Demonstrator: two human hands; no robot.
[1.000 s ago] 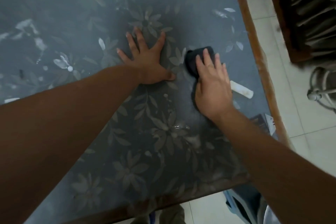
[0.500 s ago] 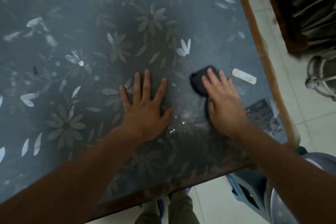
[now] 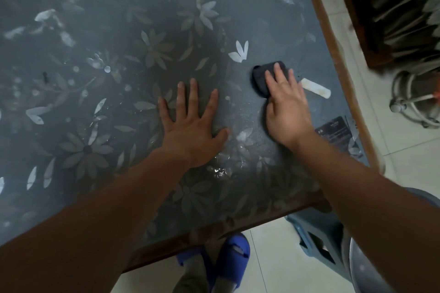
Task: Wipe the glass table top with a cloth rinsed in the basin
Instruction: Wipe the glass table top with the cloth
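Table top [image 3: 119,31] — cloth [image 3: 260,78] farther out

My left hand [image 3: 190,131] lies flat on the glass table top [image 3: 100,31]. My right hand [image 3: 287,112] is to its right, pressing on the cloth [image 3: 262,78]. A small stick [image 3: 315,88] lies just right of the cloth. My slipper [image 3: 232,261] is on the floor [image 3: 269,257] below the table's near edge.
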